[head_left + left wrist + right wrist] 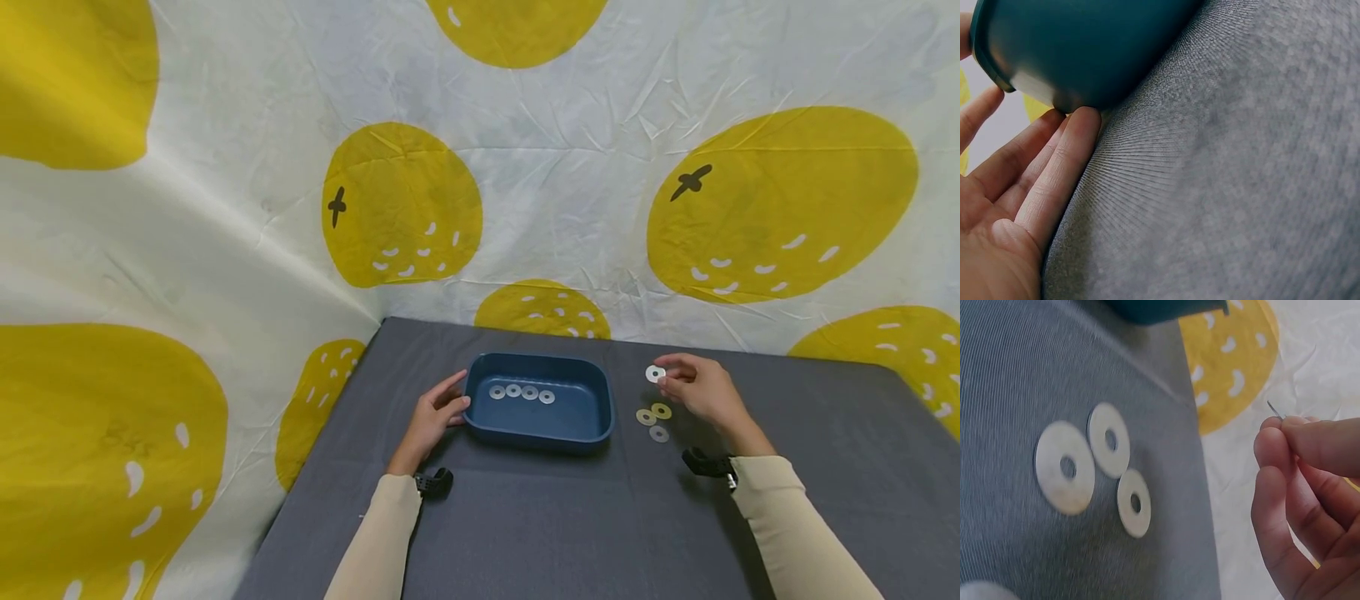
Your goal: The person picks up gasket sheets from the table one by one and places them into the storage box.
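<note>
In the head view my right hand (701, 387) pinches a flat metal washer (655, 374) between thumb and fingertips, raised over the table. The right wrist view shows this washer edge-on as a thin sliver. Below that hand three loose washers (1065, 467) lie close together on the cloth, two yellowish and one grey. My left hand (435, 417) rests against the left end of a blue rectangular tray (540, 433). Its fingers are fairly straight, with fingertips on the tray's outer wall and rim. Inside the tray, several silver washers (530, 392) lie in a row.
Dark grey cloth (517, 525) covers the table. A white curtain (562, 225) with yellow fruit prints hangs along the back and left sides. Each wrist wears a black band; the right one (708, 463) sits near the table surface.
</note>
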Action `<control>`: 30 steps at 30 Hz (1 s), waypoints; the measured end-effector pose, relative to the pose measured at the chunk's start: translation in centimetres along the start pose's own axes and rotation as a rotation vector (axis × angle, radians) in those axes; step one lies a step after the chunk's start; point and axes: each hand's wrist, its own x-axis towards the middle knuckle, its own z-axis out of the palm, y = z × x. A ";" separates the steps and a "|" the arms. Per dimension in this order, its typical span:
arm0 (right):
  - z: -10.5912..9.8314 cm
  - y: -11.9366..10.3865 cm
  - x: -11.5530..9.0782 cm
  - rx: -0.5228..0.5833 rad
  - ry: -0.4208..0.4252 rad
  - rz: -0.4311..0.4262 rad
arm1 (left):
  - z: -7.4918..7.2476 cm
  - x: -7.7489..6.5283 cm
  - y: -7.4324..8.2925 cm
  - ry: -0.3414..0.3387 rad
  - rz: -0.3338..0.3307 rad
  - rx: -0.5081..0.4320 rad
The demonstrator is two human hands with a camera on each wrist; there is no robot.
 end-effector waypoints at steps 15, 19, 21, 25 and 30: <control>1.1 -3.3 0.0 -0.072 0.002 -0.118 | 0.0 -0.7 1.5 -0.021 0.018 -0.011; 1.6 -3.9 0.1 -0.061 -0.015 -0.127 | 0.0 -0.7 1.5 -0.020 0.015 -0.015; 1.9 -4.3 0.2 -0.058 -0.021 -0.139 | -0.1 -0.7 1.5 -0.020 0.014 -0.017; 2.5 -4.9 0.3 -0.057 -0.038 -0.171 | 0.0 -0.7 1.4 -0.024 0.012 -0.024; 3.3 -5.5 0.4 -0.044 -0.068 -0.182 | 0.0 -0.8 1.5 -0.034 0.010 -0.027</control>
